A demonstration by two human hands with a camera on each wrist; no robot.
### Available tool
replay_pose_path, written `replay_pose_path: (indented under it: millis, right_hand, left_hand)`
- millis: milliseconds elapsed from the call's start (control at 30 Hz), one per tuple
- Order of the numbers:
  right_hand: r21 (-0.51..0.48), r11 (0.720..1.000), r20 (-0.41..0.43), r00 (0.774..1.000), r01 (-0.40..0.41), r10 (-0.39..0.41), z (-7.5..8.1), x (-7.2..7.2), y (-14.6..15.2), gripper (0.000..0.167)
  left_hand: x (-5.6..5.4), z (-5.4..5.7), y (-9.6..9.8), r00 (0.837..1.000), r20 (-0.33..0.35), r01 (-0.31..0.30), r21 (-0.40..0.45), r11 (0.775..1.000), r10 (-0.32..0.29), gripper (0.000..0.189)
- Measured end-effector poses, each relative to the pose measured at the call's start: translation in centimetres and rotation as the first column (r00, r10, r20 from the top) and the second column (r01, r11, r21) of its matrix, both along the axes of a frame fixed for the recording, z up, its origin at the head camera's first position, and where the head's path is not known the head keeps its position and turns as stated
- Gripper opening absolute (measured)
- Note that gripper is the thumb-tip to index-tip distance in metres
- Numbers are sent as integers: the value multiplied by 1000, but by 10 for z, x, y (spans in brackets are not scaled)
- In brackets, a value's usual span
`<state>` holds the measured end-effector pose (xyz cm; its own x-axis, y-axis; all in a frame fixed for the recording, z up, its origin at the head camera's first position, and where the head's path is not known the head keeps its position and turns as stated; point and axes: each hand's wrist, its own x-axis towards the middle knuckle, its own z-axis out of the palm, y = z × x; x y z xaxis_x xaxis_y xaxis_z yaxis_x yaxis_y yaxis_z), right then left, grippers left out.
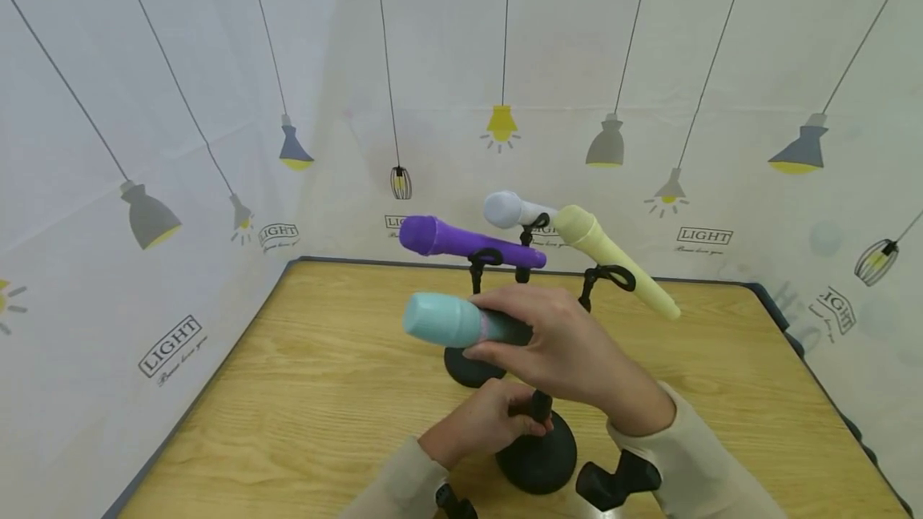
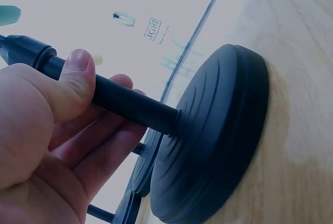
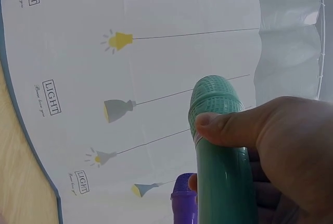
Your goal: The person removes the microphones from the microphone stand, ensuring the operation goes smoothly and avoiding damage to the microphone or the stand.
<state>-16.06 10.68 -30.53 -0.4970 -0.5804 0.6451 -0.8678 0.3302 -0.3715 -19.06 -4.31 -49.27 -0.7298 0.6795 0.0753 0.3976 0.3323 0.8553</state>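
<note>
My right hand (image 1: pixel 573 347) grips a turquoise microphone (image 1: pixel 440 319), its head pointing left in the head view. The right wrist view shows the thumb lying across the microphone (image 3: pixel 223 177) just below its mesh head. Lower down, my left hand (image 1: pixel 479 423) holds the pole of a black microphone stand, thumb on one side and fingers on the other. The stand's round base (image 1: pixel 537 459) is on the table, below the turquoise microphone. In the left wrist view the pole (image 2: pixel 132 101) and ridged base (image 2: pixel 208 135) show large.
Behind my hands, a purple microphone (image 1: pixel 469 243), a white microphone (image 1: pixel 508 209) and a pale yellow microphone (image 1: pixel 620 263) rest in black stands. One round base (image 1: pixel 469 367) shows on the wooden table (image 1: pixel 324 343). A lamp-printed curtain (image 1: pixel 447 46) hangs around the table.
</note>
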Motion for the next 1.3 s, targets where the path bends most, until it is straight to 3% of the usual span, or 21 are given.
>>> replay_pose_path:
  millis: [167, 633, 1300]
  right_hand:
    - [4, 1000, -3, 1000, 0, 0, 4, 1, -4, 42]
    - [-11, 1000, 2, 1000, 8, -8, 10, 2, -15, 41]
    - [59, 998, 30, 1000, -1, -1, 24, 4, -35, 42]
  left_hand:
    - [0, -1, 1, 1000, 18, -2, -6, 1000, 2, 8]
    - [-3, -4, 0, 997, -59, 41, 16, 999, -40, 7]
    - [-6, -3, 3, 997, 35, 61, 58, 996, -63, 9]
